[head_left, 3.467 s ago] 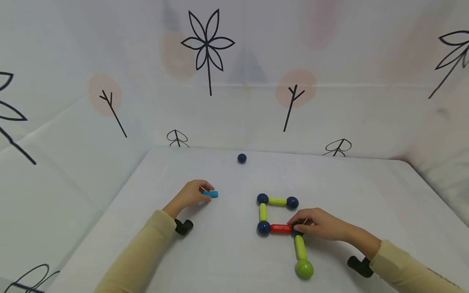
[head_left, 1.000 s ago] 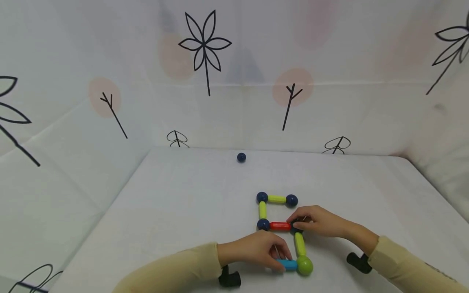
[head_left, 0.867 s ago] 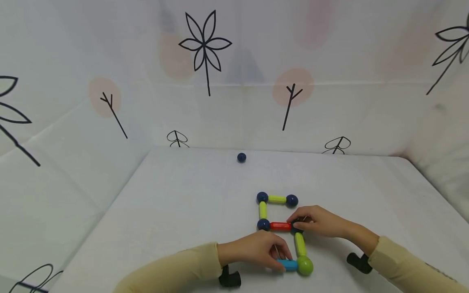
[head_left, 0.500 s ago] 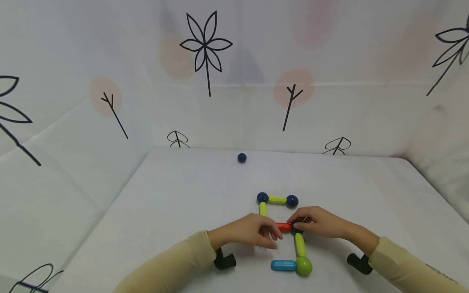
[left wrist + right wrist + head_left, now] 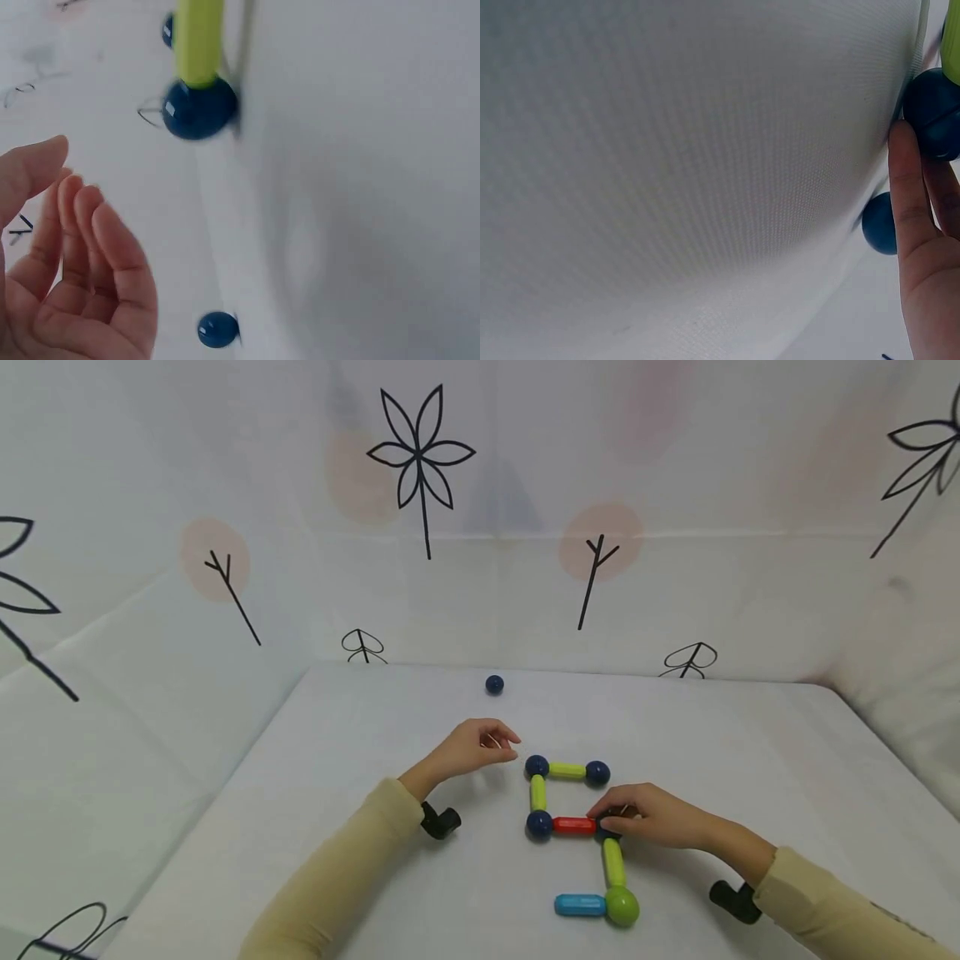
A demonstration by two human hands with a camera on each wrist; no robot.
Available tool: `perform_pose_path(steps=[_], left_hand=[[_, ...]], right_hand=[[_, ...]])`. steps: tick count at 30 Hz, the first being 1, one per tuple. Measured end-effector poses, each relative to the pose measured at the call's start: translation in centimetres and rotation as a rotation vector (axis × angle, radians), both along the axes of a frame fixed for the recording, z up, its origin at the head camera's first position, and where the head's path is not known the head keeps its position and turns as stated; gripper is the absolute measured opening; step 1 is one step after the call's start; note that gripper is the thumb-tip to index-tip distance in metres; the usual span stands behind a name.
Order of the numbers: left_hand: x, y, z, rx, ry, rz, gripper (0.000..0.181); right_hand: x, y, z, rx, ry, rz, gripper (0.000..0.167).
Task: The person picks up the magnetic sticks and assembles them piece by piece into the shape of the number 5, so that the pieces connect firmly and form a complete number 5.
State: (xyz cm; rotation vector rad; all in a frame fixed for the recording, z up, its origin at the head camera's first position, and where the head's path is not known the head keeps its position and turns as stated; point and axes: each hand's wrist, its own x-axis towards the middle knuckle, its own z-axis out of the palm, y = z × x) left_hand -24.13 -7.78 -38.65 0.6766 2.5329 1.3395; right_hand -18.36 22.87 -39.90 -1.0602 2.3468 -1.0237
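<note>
My right hand (image 5: pixel 656 817) pinches a dark blue ball (image 5: pixel 932 112) at the right end of a red rod (image 5: pixel 574 826); fingers hide much of it in the head view. My left hand (image 5: pixel 472 747) hovers with loosely bent fingers and nothing in them, just left of the shape's upper-left blue ball (image 5: pixel 537 766). Yellow-green rods (image 5: pixel 567 771) join more blue balls (image 5: pixel 539 825) into an angular shape on the table. From the held ball, a yellow-green rod (image 5: pixel 613 862) runs down to a green ball (image 5: pixel 622 906). A light blue rod (image 5: pixel 580 905) touches that ball's left side.
A loose dark blue ball (image 5: pixel 494 685) sits near the far edge of the white table (image 5: pixel 360 710). Patterned white cloth (image 5: pixel 495 593) stands behind and at both sides. A black wrist camera (image 5: pixel 440 821) hangs under the left wrist, another black camera (image 5: pixel 735 902) under the right.
My left hand brought the light blue rod from the left to the green ball, let go, then rose up and left toward the far side. The right hand has stayed on its ball.
</note>
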Motion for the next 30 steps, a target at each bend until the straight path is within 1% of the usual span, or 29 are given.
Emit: perform_pose_path(steps=[4, 9, 14, 17, 19, 21, 24, 28, 30], left_hand=[[-1.9, -0.2, -0.6, 0.019, 0.018, 0.097, 0.028], [-4.4, -0.1, -1.0, 0.021, 0.029, 0.216, 0.031], [-6.7, -0.3, -1.6, -0.008, 0.062, 0.296, 0.031], [-7.6, -0.6, -2.1, -0.007, 0.071, 0.359, 0.031], [-8.0, -0.9, -2.4, 0.005, 0.058, 0.405, 0.031], [-8.4, -1.0, -2.5, 0.017, 0.040, 0.437, 0.032], [-9.1, -0.9, -2.5, 0.015, 0.031, 0.430, 0.040], [-10.1, -0.4, -2.5, -0.029, 0.018, 0.366, 0.055], [-10.5, -0.2, -2.6, -0.074, 0.011, 0.324, 0.060]], right_hand=[[0.0, 0.1, -0.1, 0.008, -0.008, -0.012, 0.022], [0.0, 0.3, -0.2, 0.019, -0.012, -0.026, 0.022], [0.1, 0.4, -0.2, 0.009, -0.014, -0.022, 0.022], [0.1, 0.3, -0.2, 0.000, -0.012, -0.017, 0.022], [0.1, 0.2, -0.3, -0.001, -0.014, -0.018, 0.022], [0.1, 0.1, -0.3, 0.002, -0.017, -0.020, 0.022], [0.1, 0.1, -0.4, 0.011, -0.024, -0.029, 0.021], [0.1, 0.0, -0.3, 0.012, -0.020, -0.034, 0.022], [0.2, 0.0, -0.2, 0.007, -0.021, -0.035, 0.022]])
